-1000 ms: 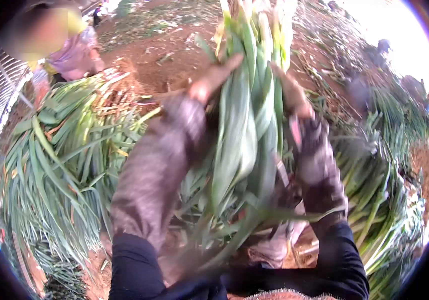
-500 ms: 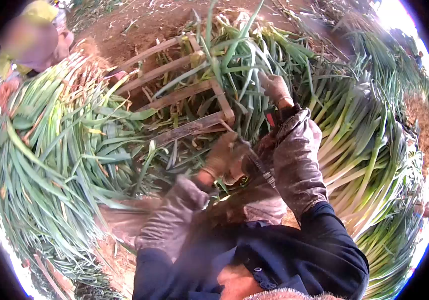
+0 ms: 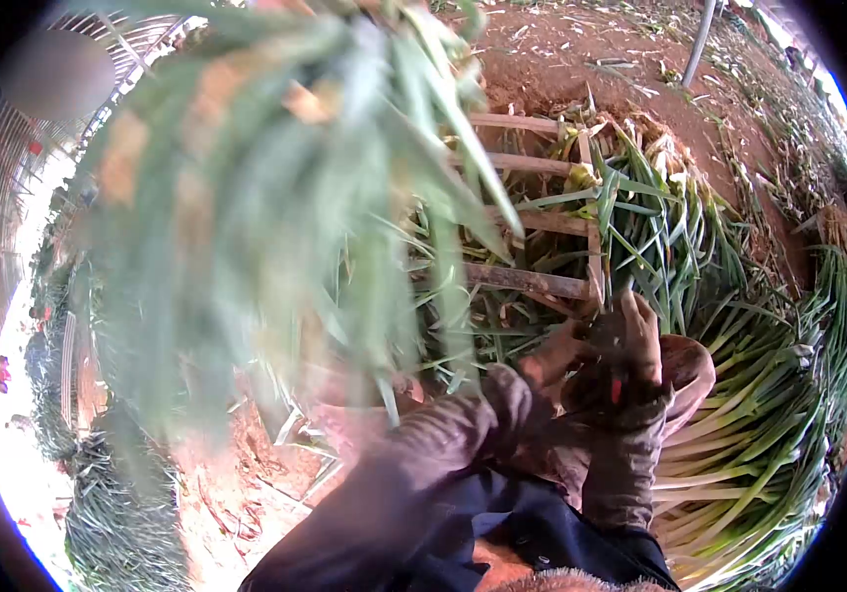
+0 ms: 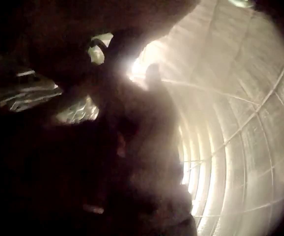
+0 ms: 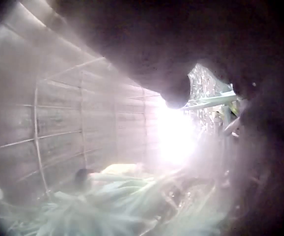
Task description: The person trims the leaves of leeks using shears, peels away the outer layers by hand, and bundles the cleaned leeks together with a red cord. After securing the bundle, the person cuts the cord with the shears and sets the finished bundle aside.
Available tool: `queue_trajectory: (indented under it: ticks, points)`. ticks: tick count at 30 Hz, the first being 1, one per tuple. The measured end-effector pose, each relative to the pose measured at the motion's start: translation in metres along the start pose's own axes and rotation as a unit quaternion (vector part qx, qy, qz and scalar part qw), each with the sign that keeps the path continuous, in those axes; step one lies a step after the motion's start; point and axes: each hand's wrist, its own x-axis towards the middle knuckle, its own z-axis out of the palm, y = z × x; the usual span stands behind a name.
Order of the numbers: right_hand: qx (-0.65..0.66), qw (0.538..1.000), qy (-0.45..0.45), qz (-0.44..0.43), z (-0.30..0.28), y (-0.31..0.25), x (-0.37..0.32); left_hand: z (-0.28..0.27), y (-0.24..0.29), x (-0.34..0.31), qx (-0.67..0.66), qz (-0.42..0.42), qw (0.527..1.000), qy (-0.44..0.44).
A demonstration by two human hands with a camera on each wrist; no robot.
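Observation:
In the head view my left hand (image 3: 553, 355) and right hand (image 3: 640, 340) are close together in front of my bent knee, by the near corner of a wooden slatted rack (image 3: 532, 280). The right hand's fingers are loosely bent, with nothing visible in them. Dark shadow covers the left fingertips near the right wrist, so I cannot tell if they grip anything. A large bunch of leeks (image 3: 275, 227), blurred and close to the camera, fills the upper left, away from both hands. Both wrist views are mostly dark, with hand outlines against bright light.
Leek leaves (image 3: 680, 237) lie at the rack's right end. A row of leeks with pale stems (image 3: 719, 444) spreads along my right. Another green heap (image 3: 117, 523) lies at lower left. A pole (image 3: 701, 39) stands at the back right on reddish soil (image 3: 532, 59).
First both hands held a leek bunch upright; half a second ago they were apart, low over the rack. Now they are together near the knee, and a blurred bunch crosses the upper left.

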Motion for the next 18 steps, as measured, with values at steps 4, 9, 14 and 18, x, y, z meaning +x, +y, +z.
queue_trajectory:
  ticks: [4, 9, 14, 18]
  points:
    - [0.18, 0.979, -0.088, 0.027, 0.032, -0.015, -0.057, -0.002, 0.066, -0.033, 0.176, 0.11, 0.977, -0.046]
    - [0.332, 0.897, -0.258, 0.136, 0.075, 0.002, -0.121, 0.039, 0.144, -0.102, 0.157, 0.05, 0.986, -0.019]
    - [0.22, 0.927, -0.235, 0.191, 0.078, 0.025, -0.137, 0.002, 0.142, -0.116, 0.472, 0.212, 0.855, -0.026]
    - [0.134, 0.974, -0.118, 0.136, 0.083, -0.009, -0.12, 0.001, 0.184, -0.127, 0.649, 0.272, 0.685, 0.19]
